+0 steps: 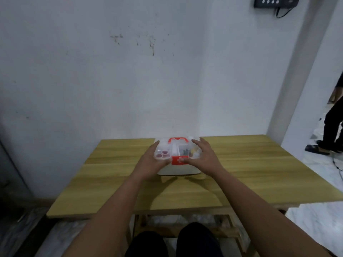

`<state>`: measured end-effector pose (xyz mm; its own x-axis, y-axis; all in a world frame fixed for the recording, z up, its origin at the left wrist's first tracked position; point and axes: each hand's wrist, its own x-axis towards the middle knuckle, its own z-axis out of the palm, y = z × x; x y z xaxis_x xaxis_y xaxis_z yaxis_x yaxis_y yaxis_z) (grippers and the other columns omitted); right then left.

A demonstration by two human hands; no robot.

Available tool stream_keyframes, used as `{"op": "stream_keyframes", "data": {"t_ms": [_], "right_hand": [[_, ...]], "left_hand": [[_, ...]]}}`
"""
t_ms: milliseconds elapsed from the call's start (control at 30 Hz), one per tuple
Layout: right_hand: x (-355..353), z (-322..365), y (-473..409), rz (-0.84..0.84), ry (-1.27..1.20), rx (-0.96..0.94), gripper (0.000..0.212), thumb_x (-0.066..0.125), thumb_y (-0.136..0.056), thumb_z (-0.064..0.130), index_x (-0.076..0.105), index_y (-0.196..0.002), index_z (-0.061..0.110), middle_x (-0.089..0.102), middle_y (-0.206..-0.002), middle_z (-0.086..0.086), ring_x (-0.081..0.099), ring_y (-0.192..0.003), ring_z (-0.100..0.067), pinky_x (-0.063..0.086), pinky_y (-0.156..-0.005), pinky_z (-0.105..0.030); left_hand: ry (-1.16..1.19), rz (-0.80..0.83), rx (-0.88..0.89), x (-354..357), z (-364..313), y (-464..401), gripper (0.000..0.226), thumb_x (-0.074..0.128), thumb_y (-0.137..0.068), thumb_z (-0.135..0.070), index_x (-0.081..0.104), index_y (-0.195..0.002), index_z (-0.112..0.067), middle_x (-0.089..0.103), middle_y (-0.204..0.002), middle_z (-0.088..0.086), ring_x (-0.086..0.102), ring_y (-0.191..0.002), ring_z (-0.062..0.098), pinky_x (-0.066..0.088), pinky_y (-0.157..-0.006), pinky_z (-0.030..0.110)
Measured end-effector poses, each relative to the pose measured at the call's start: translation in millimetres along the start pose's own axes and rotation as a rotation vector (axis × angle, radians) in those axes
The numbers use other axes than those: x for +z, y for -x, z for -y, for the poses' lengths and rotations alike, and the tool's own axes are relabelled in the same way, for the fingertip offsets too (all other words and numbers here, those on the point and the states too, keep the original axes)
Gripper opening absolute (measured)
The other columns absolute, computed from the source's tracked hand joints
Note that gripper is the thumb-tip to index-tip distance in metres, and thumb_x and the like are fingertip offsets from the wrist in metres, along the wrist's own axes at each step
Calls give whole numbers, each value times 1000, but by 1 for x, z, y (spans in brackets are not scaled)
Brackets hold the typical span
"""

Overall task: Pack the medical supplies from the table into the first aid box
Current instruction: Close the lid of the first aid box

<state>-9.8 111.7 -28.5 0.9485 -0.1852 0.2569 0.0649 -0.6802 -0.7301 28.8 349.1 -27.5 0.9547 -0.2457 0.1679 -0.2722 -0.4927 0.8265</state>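
Observation:
A white first aid box with a clear lid, a red handle and a red front latch stands at the middle of the wooden table. Through the lid I see red-capped small items at the left, a white roll in the middle and dark and yellow items at the right. My left hand grips the lid's left front corner. My right hand lies over the lid's right side, thumb at the front edge by the latch. The lid looks down on the box.
The table stands against a white wall, with a gap in the far edge behind the box. At the far right a person in dark clothes stands on the pale floor. My knees are under the near edge.

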Motion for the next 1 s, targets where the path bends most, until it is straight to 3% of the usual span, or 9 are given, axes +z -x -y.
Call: {"op": "stream_keyframes", "data": {"t_ms": [100, 200, 300, 467, 633, 700, 767, 900, 1000], "right_hand": [[0, -4, 4, 4, 37, -23, 121, 80, -56, 79, 39, -158, 31, 18, -172, -2, 26, -155, -25, 35, -121, -50], [3, -6, 3, -39, 105, -49, 108, 83, -67, 69, 39, -158, 31, 20, -171, -1, 29, -154, -25, 39, -118, -47], [7, -8, 1, -101, 198, -89, 99, 78, -73, 70, 42, -156, 31, 24, -170, -1, 34, -151, -23, 44, -113, -44], [11, -10, -6, -103, 177, -99, 101, 77, -73, 72, 40, -157, 31, 25, -170, -2, 32, -152, -23, 43, -116, -46], [19, -14, -29, -151, -136, 19, 108, 88, -74, 53, 32, -160, 21, 39, -163, -1, 41, -144, -19, 38, -109, -30], [24, -19, -44, -159, -227, 56, 112, 87, -70, 61, 33, -160, 25, 44, -161, 0, 44, -146, -22, 42, -114, -37], [29, -28, -61, -171, -300, 85, 118, 88, -64, 68, 33, -160, 28, 46, -160, 2, 46, -144, -21, 47, -113, -42], [35, -37, -97, -196, -404, 94, 122, 90, -61, 57, 32, -162, 23, 44, -162, 1, 44, -144, -18, 47, -105, -29], [40, -47, -123, -213, -415, 94, 124, 90, -58, 61, 33, -161, 24, 44, -162, 2, 43, -146, -18, 45, -113, -34]], "left_hand": [[-76, -45, 52, 10, 1, 1, 109, 93, -75, -46, 31, -163, -29, 47, -160, -3, 54, -134, 16, 47, -91, 26], [-135, -146, 41, 19, 4, -3, 109, 94, -69, -52, 36, -159, -30, 55, -153, -2, 62, -123, 14, 51, -81, 24], [-183, -198, 63, 25, 6, -6, 109, 92, -69, -57, 38, -159, -29, 59, -148, -2, 65, -121, 14, 55, -83, 28], [-190, -194, 68, 26, 9, -17, 111, 92, -69, -57, 36, -160, -28, 59, -149, -2, 65, -121, 13, 50, -79, 23], [-9, -166, 49, 30, 21, -40, 108, 81, -80, -58, 23, -167, -34, 56, -154, 0, 58, -120, 10, 57, -95, 38], [70, -177, 4, 33, 27, -54, 113, 81, -77, -63, 18, -168, -36, 58, -152, 0, 61, -127, 18, 58, -99, 44], [152, -179, -16, 37, 34, -72, 114, 87, -77, -57, 21, -167, -37, 62, -147, -5, 63, -125, 16, 61, -96, 44], [270, -129, -45, 44, 52, -117, 102, 93, -75, -51, 34, -159, -50, 67, -135, -17, 67, -122, 16, 65, -86, 45], [254, -123, -34, 46, 60, -148, 97, 88, -78, -58, 35, -159, -49, 69, -133, -17, 66, -124, 13, 64, -88, 44]]}}
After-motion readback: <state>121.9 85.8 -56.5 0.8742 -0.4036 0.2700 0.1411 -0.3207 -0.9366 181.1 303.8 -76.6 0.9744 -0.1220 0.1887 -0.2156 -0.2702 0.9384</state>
